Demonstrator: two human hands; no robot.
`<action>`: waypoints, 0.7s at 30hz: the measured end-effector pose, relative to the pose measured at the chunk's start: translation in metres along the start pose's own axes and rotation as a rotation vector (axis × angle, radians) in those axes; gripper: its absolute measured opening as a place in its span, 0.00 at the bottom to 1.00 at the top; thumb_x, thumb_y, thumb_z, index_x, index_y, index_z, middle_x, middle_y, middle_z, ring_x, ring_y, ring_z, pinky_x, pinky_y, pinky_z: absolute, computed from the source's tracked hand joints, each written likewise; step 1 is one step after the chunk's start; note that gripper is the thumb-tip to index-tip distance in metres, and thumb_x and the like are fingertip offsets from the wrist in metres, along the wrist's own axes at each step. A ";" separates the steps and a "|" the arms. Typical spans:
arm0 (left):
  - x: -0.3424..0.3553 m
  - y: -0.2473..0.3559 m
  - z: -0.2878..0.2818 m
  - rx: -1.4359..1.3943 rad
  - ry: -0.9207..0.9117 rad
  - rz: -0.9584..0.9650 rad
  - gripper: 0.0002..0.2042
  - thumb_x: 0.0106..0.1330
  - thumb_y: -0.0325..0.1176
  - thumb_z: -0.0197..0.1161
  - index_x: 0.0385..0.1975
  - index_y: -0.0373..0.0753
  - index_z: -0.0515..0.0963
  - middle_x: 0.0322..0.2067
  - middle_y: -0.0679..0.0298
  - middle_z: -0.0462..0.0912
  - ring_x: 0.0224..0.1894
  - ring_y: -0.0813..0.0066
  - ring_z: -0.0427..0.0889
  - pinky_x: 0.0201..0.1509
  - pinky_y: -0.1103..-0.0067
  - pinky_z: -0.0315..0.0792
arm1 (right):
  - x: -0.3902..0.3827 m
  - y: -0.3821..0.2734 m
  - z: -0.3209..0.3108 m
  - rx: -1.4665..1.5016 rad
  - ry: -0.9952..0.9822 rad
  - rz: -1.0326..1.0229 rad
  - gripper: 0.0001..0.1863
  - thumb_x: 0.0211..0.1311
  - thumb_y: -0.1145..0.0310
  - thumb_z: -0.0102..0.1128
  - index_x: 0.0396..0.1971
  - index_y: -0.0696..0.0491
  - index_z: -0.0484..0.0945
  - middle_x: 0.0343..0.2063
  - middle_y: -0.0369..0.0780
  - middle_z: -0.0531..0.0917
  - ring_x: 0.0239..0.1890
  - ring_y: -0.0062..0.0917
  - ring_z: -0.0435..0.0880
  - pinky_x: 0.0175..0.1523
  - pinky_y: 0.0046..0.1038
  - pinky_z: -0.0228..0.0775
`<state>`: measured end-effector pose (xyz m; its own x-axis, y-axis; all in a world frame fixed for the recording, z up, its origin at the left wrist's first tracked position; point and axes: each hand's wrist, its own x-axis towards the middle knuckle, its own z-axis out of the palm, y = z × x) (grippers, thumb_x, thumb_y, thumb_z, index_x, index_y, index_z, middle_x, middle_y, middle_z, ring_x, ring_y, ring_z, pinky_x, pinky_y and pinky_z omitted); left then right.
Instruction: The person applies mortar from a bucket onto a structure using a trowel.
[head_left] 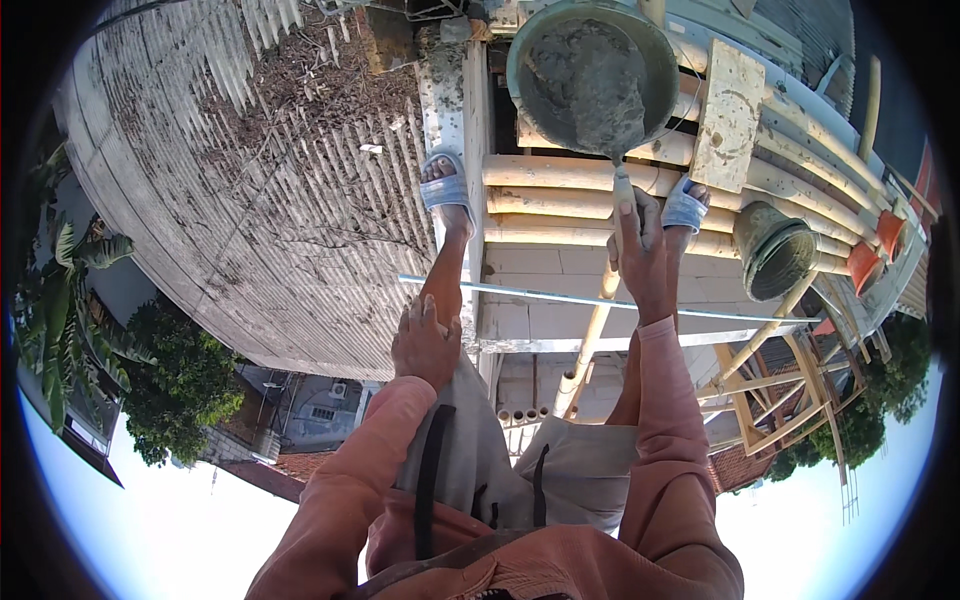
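My right hand grips the handle of a trowel. The trowel's blade reaches into a round dark tub at the far middle and is coated in wet grey mortar. My left hand rests on my left leg near the knee, its fingers laid out and nothing in them. My left foot, in a blue slide sandal, stands on a narrow wall top. Another blue sandal on my right foot stands on bamboo poles.
A mortar-stained board lies across the bamboo to the right. Beyond it are dark buckets and orange containers. A thin pale-blue strip crosses below my hands. Corrugated roofing spreads left. Lower ground shows beneath the poles.
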<state>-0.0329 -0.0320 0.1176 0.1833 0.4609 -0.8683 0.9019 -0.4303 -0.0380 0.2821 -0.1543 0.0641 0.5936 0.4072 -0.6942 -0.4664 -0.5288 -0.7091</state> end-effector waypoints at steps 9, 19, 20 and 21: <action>0.013 0.004 -0.012 -0.012 -0.117 -0.094 0.34 0.73 0.54 0.50 0.72 0.38 0.64 0.71 0.48 0.65 0.73 0.51 0.66 0.73 0.59 0.65 | -0.052 0.041 0.065 -0.605 -0.216 -0.414 0.46 0.56 0.85 0.65 0.72 0.35 0.62 0.57 0.50 0.72 0.45 0.45 0.84 0.40 0.39 0.83; 0.014 -0.011 -0.008 -0.027 -0.079 -0.121 0.34 0.72 0.55 0.51 0.72 0.38 0.64 0.70 0.48 0.67 0.71 0.49 0.69 0.72 0.57 0.66 | 0.136 0.000 0.278 0.359 -0.087 0.344 0.22 0.75 0.49 0.57 0.46 0.56 0.72 0.25 0.38 0.77 0.17 0.25 0.76 0.22 0.29 0.72; 0.015 -0.006 -0.003 -0.025 -0.084 -0.113 0.34 0.72 0.55 0.51 0.72 0.38 0.64 0.70 0.48 0.67 0.71 0.49 0.69 0.72 0.57 0.66 | 0.177 -0.001 0.284 0.342 -0.044 0.284 0.21 0.74 0.52 0.58 0.43 0.58 0.72 0.25 0.40 0.78 0.17 0.29 0.77 0.23 0.33 0.73; 0.012 0.033 0.009 -0.088 -0.112 0.002 0.34 0.72 0.55 0.51 0.72 0.38 0.64 0.70 0.48 0.67 0.71 0.49 0.69 0.72 0.57 0.66 | 0.245 0.033 0.244 0.355 -0.022 0.029 0.17 0.73 0.60 0.57 0.36 0.61 0.73 0.27 0.46 0.80 0.17 0.32 0.78 0.23 0.37 0.72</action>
<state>-0.0046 -0.0475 0.1018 0.1444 0.3687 -0.9183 0.9333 -0.3592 0.0025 0.2515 0.1096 -0.1596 0.5640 0.4141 -0.7145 -0.6843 -0.2500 -0.6850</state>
